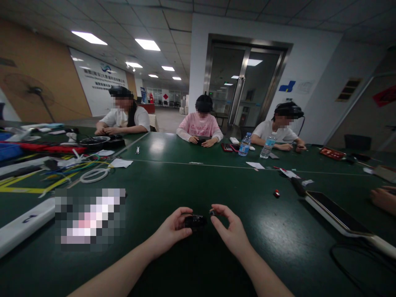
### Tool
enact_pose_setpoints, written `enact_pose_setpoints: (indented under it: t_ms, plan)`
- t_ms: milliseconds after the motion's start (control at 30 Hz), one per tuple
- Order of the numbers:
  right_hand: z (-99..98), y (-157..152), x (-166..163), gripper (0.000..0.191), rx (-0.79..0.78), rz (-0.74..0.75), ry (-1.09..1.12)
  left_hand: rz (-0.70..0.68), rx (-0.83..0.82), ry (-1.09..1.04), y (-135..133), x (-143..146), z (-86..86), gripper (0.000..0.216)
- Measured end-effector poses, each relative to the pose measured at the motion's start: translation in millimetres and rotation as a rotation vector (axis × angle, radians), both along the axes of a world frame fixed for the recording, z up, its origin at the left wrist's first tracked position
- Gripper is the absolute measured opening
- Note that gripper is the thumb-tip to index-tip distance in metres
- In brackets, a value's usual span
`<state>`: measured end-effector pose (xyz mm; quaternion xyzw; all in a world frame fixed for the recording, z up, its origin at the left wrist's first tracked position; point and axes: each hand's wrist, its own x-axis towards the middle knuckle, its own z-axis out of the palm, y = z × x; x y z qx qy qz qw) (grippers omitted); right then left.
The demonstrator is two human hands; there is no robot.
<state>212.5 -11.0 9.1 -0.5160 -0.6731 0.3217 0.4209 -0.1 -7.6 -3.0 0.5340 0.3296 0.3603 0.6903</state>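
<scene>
My left hand [173, 231] grips a small, glossy black object [195, 222] between thumb and fingers, low over the green table. It is rounded and dark; its exact kind is hard to make out. Just to its right, my right hand [228, 227] pinches a tiny dark piece with a light glint [212, 213] between thumb and forefinger. A small gap separates this piece from the black object. Further right on the table lies a small red and silver item [276, 193], apart from both hands.
Left of my arms are a blurred-out bright rectangle [95, 214], a white power strip [27, 225] and loose cables [94, 175]. A tablet-like device [337, 212] lies right. Water bottles [245, 144] stand on the far half. Three people sit opposite; another person's hand [383, 200] shows at right.
</scene>
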Motion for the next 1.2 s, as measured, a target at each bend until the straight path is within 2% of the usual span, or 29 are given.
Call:
enact_pose_setpoints:
  t_ms: [200,567,867,1200]
  plan:
    - [0.3,-1.3,-3.5,0.026,-0.023,0.032,-0.022,0.001,-0.004,-0.003,-0.1,0.8,2.0,0.044]
    - [-1.5,-4.9,-16.6,0.019,0.058,0.145,-0.091,0.007,0.031,-0.043,4.5,1.7,-10.3,0.045]
    - [-1.4,-6.4,-23.5,0.023,0.064,0.137,-0.29,0.02,0.018,-0.006,3.4,1.1,-7.2,0.043]
    - [-0.8,-7.3,-19.2,0.024,0.021,0.173,-0.341,0.02,0.015,0.049,1.6,2.7,-3.2,0.042]
